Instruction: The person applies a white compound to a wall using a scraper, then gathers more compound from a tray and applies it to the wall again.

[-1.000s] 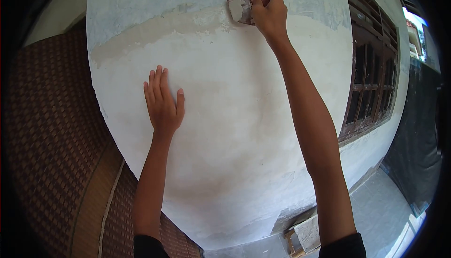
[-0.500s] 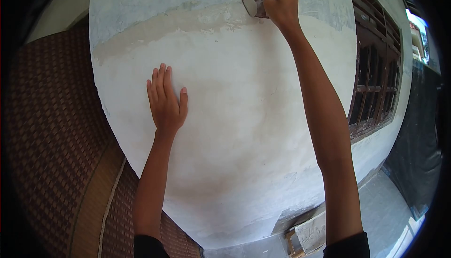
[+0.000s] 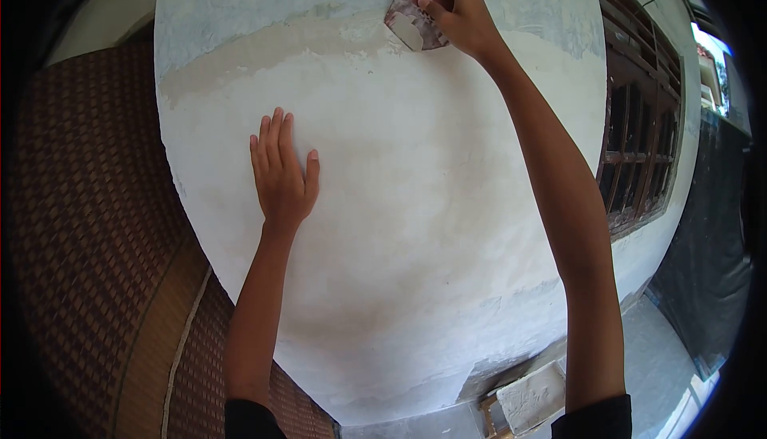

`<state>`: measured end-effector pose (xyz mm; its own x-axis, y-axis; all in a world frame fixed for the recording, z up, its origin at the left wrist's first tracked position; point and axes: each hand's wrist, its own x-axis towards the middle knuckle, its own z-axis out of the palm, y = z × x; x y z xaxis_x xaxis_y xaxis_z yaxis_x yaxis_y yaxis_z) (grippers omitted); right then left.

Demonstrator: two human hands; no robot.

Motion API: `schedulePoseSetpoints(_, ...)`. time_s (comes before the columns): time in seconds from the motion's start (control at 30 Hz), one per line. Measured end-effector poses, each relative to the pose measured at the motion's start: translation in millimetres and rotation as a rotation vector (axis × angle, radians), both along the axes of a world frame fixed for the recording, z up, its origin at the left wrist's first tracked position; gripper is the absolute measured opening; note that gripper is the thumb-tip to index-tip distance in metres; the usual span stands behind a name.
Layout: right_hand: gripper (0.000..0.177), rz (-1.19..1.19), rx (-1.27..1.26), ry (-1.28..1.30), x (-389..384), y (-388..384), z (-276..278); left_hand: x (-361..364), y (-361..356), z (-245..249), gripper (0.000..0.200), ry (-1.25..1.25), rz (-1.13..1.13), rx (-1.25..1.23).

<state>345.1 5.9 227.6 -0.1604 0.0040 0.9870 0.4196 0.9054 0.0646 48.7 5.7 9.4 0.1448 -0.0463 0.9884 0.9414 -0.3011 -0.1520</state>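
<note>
High on the white wall [image 3: 375,175], my right hand [image 3: 463,19] grips a reddish-brown putty scraper [image 3: 415,17]. The scraper is smeared with pale putty, and its wide edge points down and left against the wall. Beside and left of it runs a beige-grey band of putty [image 3: 264,47], below a bluish, roughly coated area. Lower on the left, my left hand [image 3: 284,171] lies flat on the wall with its fingers stretched up and its thumb apart. It holds nothing.
A brown woven mat panel [image 3: 88,167] borders the wall on the left. To the right is a wooden window frame [image 3: 639,135], with a dark sheet [image 3: 703,239] beyond it. Near the floor at lower right sits a putty-coated board [image 3: 531,399] on a wooden frame.
My right hand has moved the scraper left and slightly down across the wall, tilting it. My left hand has stayed in place.
</note>
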Motion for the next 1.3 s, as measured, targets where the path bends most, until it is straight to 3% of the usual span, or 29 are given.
schedulePoseSetpoints(0.07, 0.037, -0.284, -0.073, 0.067, 7.9, 2.5, 2.4, -1.2, -0.4, 0.4, 0.06, 0.003, 0.005, 0.006)
schedulePoseSetpoints(0.13, 0.037, -0.249, -0.054, 0.117, 15.8, 0.7, 5.6, -0.4, -1.2, 1.1, 0.06, 0.001, -0.009, 0.003)
schedulePoseSetpoints(0.23, 0.039, 0.022, -0.062, 0.157, 13.0, 3.7, 5.6, 0.5, -2.1, 1.2, 0.059, -0.001, -0.005, 0.002)
schedulePoseSetpoints(0.37, 0.037, -0.234, -0.042, -0.011, 1.5, 2.4, -7.5, -0.7, 0.0, 0.6, 0.06, 0.005, 0.001, 0.003)
schedulePoseSetpoints(0.43, 0.036, -0.198, -0.141, 0.183, 7.4, -4.8, 1.9, -1.1, -0.1, 0.5, 0.06, 0.003, 0.0, 0.001)
schedulePoseSetpoints(0.53, 0.029, -0.028, -0.119, 0.181, 6.3, -8.6, 6.1, -0.7, -0.5, 0.6, 0.06, 0.002, -0.004, 0.005)
schedulePoseSetpoints(0.57, 0.029, -0.029, -0.119, 0.182, 7.1, -6.4, 6.2, -0.6, -0.2, 0.8, 0.06, 0.002, -0.005, 0.005)
schedulePoseSetpoints(0.67, 0.037, -0.174, -0.009, -0.134, 8.1, 3.9, 4.0, -0.7, -0.2, -0.5, 0.06, 0.003, -0.001, -0.004)
schedulePoseSetpoints(0.73, 0.039, -0.163, -0.098, -0.084, 18.1, 0.4, 9.9, -1.1, -0.2, 0.7, 0.06, 0.001, 0.004, -0.002)
schedulePoseSetpoints(0.8, 0.029, -0.246, -0.05, 0.063, 25.7, -6.6, 19.5, -0.3, -0.9, 1.2, 0.06, -0.002, 0.001, 0.0)
schedulePoseSetpoints(0.83, 0.029, -0.085, -0.183, 0.157, 20.9, -20.2, 18.5, -0.1, -1.4, 0.9, 0.06, -0.002, -0.004, 0.0)
schedulePoseSetpoints(0.87, 0.029, -0.085, -0.183, 0.154, 20.2, -13.5, 19.3, -0.3, -1.6, 0.9, 0.06, -0.005, -0.004, 0.0)
schedulePoseSetpoints(0.93, 0.028, 0.128, -0.108, -0.012, 20.2, 0.0, 18.3, 0.1, -1.3, 1.0, 0.06, -0.001, 0.001, 0.004)
schedulePoseSetpoints(0.97, 0.029, -0.02, -0.207, -0.11, 17.8, -8.8, 13.5, 0.0, -0.9, 0.5, 0.06, 0.002, -0.001, 0.002)
schedulePoseSetpoints(1.0, 0.03, -0.131, -0.034, -0.151, 20.8, 7.2, 10.4, -0.7, -0.5, 0.1, 0.061, 0.002, 0.006, -0.003)
schedulePoseSetpoints(1.13, 0.032, -0.236, -0.047, 0.149, 34.1, -3.2, 16.6, -0.7, -1.0, 0.9, 0.06, 0.004, 0.003, -0.001)
schedulePoseSetpoints(1.17, 0.031, -0.025, -0.035, 0.135, 36.6, 0.3, 20.6, -1.5, -1.3, 0.8, 0.06, 0.004, 0.005, -0.001)
schedulePoseSetpoints(1.3, 0.029, -0.017, -0.093, 0.04, 26.8, 0.7, 11.8, 0.0, 0.0, 0.7, 0.06, 0.0, 0.004, 0.006)
